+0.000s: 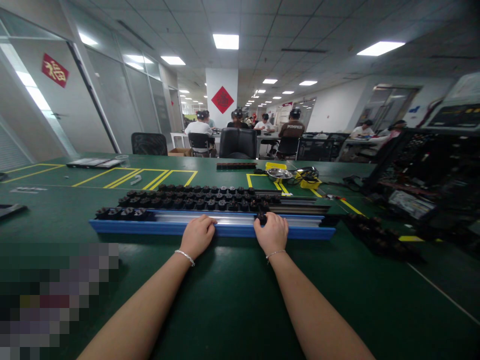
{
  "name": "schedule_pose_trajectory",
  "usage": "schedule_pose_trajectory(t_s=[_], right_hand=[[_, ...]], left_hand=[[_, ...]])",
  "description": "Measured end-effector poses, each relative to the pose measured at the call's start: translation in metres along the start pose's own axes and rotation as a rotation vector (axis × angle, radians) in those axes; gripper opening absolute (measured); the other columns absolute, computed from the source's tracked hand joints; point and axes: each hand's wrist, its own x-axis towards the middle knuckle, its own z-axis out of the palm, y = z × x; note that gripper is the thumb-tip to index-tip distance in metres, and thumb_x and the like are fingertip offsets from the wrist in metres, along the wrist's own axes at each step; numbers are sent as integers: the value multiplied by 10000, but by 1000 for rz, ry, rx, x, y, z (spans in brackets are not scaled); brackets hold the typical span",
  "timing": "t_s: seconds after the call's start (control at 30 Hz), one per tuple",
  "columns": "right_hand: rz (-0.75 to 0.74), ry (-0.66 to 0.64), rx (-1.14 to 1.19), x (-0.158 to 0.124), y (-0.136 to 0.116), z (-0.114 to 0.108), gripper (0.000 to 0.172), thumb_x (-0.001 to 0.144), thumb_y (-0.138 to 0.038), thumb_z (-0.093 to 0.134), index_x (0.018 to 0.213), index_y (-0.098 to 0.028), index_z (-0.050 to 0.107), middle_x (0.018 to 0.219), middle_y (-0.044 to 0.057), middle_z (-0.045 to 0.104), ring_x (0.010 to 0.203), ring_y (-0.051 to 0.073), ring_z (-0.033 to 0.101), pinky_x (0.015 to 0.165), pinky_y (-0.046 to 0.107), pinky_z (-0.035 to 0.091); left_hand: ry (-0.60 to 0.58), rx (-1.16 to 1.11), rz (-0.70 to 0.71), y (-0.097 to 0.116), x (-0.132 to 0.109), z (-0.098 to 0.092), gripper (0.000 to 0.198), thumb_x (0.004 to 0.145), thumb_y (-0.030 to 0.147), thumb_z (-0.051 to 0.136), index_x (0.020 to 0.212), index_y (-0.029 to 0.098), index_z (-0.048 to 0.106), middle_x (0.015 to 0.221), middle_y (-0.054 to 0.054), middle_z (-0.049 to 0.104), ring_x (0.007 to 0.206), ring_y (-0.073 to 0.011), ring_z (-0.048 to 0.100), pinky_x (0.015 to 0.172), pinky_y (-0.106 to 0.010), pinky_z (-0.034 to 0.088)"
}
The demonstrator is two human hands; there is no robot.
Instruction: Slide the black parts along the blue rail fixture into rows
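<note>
A long blue holder with a silver rail (pixel 232 218) lies across the green table in front of me. My left hand (pixel 197 235) rests on its front edge, fingers curled over the rail; whether they grip anything is hidden. My right hand (pixel 270 232) is closed on a small black knob-like part (pixel 261 218) at the rail. A few black parts (pixel 120 213) sit at the rail's left end. Behind it, further rails carry rows of several black parts (pixel 198 196).
A metal bowl (pixel 279 174) and yellow bins (pixel 309 181) stand behind the rails. Dark equipment (pixel 423 185) fills the right side, with black parts (pixel 378 235) beside it. Office chairs (pixel 237 143) and seated people (pixel 199 128) are beyond the table. A flat tray (pixel 93 162) lies far left.
</note>
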Motion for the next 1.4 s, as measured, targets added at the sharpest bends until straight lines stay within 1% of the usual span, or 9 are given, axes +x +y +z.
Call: schedule_pose_trajectory(t_s=[0.37,0.73,1.07,1.4], right_hand=[[15,-25,-7,3,3,-3,264,744,-336,494,891,-148,607,917,108,655,954,249,541,987,411,266],[4,-1,-18,3,4,-2,246,739,-339,497,867,-155,599,876,104,652,910,242,546,974,413,271],[13,15,-8,3,6,-2,249,729,-336,502,870,-154,600,881,108,651,922,249,542,977,410,264],[28,19,-26,6,11,-2,242,718,-353,492,816,-159,599,810,103,645,874,249,541,938,397,294]], left_hand=[[14,3,13,0,-1,0,287,844,212,375,892,222,658,912,-35,665,856,-192,606,813,-325,434],[11,14,13,-1,0,2,289,847,209,377,896,208,662,914,-38,662,854,-196,605,813,-329,431],[3,2,4,0,0,0,289,850,206,376,895,206,662,914,-36,661,858,-193,603,816,-325,426],[1,-7,5,0,0,-1,288,842,205,379,894,205,663,915,-39,662,862,-191,603,820,-325,431]])
